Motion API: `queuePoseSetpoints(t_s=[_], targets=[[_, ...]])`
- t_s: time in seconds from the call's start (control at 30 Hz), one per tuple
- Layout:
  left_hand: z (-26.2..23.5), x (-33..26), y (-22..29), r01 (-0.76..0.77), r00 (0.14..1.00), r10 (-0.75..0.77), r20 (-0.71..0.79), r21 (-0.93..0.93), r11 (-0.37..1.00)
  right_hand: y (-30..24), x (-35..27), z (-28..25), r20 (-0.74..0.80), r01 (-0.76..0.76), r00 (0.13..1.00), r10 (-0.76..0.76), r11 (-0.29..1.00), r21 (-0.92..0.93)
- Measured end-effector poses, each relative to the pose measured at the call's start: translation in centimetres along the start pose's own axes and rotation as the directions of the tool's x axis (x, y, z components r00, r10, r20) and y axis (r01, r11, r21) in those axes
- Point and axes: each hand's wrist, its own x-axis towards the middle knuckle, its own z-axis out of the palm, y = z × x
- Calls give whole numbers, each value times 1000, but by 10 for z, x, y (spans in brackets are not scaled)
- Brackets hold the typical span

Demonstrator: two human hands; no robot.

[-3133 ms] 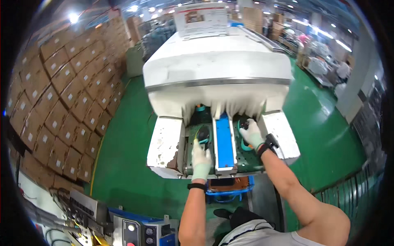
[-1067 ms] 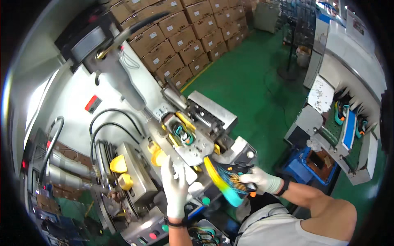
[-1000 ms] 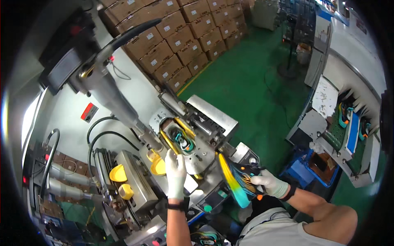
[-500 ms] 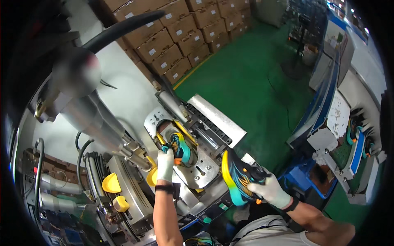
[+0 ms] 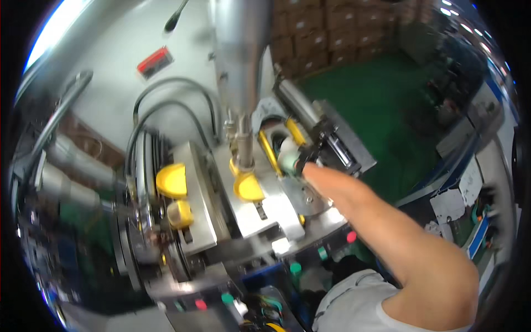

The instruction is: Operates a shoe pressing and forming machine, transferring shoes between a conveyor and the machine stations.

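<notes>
My right hand [image 5: 289, 156], in a white glove with a dark wristband, reaches into the machine's metal fixture [image 5: 310, 200]. It lies between two yellow pads, the left one [image 5: 269, 152] and the right one [image 5: 296, 131]. The glove is blurred and its fingers are hidden, so any hold on something there cannot be made out. My left hand does not show. Near the lower edge lies a dark shoe [image 5: 268, 311] with teal and yellow parts, partly cut off by the picture's rim.
Left of the fixture, a metal post [image 5: 240, 61] stands above a yellow curved block [image 5: 249, 188]. Another yellow block [image 5: 172, 181] sits farther left. Coloured buttons, including a green one [image 5: 295, 268], line the front panel. Stacked cartons [image 5: 310, 41] stand behind the green floor.
The view has swung left. My right hand, earlier holding a teal and yellow shoe at the right, is now in the fixture. My left hand has left the fixture and the picture.
</notes>
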Motion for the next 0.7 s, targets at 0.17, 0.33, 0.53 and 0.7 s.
queuePoseSetpoints(t_s=[0.17,0.33,0.53,0.7], targets=[[26,35,-327,268,658,-118,-744,85,960,46,48,-48,453,27,851,-266,883,469],[83,63,-370,-50,696,-394,-600,-588,808,23,5,-76,172,470,774,-610,734,490],[119,113,-313,12,742,-120,-659,-166,986,-8,-347,-206,175,646,452,-875,456,612],[21,79,-391,-177,933,96,-347,-210,961,31,-430,-139,655,927,364,-663,329,-182]])
